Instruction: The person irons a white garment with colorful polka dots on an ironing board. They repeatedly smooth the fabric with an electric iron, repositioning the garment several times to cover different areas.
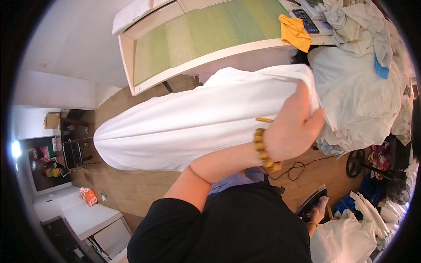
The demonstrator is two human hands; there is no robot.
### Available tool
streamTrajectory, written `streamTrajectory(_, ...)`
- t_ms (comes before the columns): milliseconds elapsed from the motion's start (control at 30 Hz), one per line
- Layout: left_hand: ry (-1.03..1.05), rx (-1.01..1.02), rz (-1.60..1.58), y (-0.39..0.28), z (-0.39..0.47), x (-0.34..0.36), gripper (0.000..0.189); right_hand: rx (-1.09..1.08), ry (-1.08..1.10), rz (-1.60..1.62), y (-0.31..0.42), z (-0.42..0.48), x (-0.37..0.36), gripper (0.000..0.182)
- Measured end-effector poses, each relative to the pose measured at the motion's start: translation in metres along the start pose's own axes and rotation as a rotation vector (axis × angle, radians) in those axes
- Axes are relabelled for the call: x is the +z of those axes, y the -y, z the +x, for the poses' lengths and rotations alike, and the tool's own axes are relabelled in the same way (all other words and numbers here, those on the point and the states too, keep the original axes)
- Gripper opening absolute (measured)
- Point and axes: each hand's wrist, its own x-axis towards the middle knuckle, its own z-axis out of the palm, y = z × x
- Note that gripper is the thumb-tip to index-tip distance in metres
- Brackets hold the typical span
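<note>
A white cloth [184, 111] is spread lengthwise over a long board with a rounded left end, and a crease runs along its middle. At the right end of the board, my left hand [291, 123] grips the edge of this cloth, fingertips partly hidden under the fold. A beaded bracelet [262, 149] circles that wrist. Down by my right side, away from the board, my right hand [317, 213] holds a clothes iron [310, 202] by its handle. Part of the iron is hidden by the hand.
Behind the board stands a white-framed table with a green striped top [210, 36], bearing a yellow cloth [295, 33] and a smartphone [306, 21]. White fabric [358, 98] is heaped at the right. A cord [296, 169] loops across the wooden floor. More white fabric [342, 233] lies lower right.
</note>
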Motion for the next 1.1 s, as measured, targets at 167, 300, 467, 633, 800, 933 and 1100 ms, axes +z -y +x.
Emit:
streamTrajectory(167, -0.020, -0.268, 0.151, 0.151, 0.027, 0.071, 0.043, 0.110, 0.094, 0.000, 0.060, -0.030, 0.018, 0.062)
streamTrajectory(300, 0.143, -0.755, 0.507, 0.299, 0.011, 0.133, 0.067, 0.021, 0.179, 0.085, 0.053, -0.039, 0.026, 0.064)
streamTrajectory(467, -0.112, -1.167, 0.151, 0.326, -0.052, 0.206, 0.083, 0.076, 0.136, -0.066, 0.025, -0.028, 0.031, 0.054)
streamTrajectory(633, 0.894, -0.352, 0.114, 0.398, -0.239, 0.217, 0.081, 0.189, 0.107, -0.183, 0.047, -0.053, 0.057, 0.044)
streamTrajectory(800, 1.301, -0.419, 0.523, 0.423, -0.401, 0.028, 0.066, -0.084, 0.123, -0.341, 0.030, -0.108, 0.099, 0.043)
streamTrajectory(933, 1.095, -0.730, 0.755, 0.468, -0.498, -0.176, 0.042, -0.325, 0.443, -0.396, 0.082, -0.183, 0.153, 0.043)
streamTrajectory(1100, 0.482, -0.968, 0.590, 0.442, -0.628, -0.428, 0.024, -0.498, 0.692, -0.330, 0.132, -0.317, 0.253, 0.035)
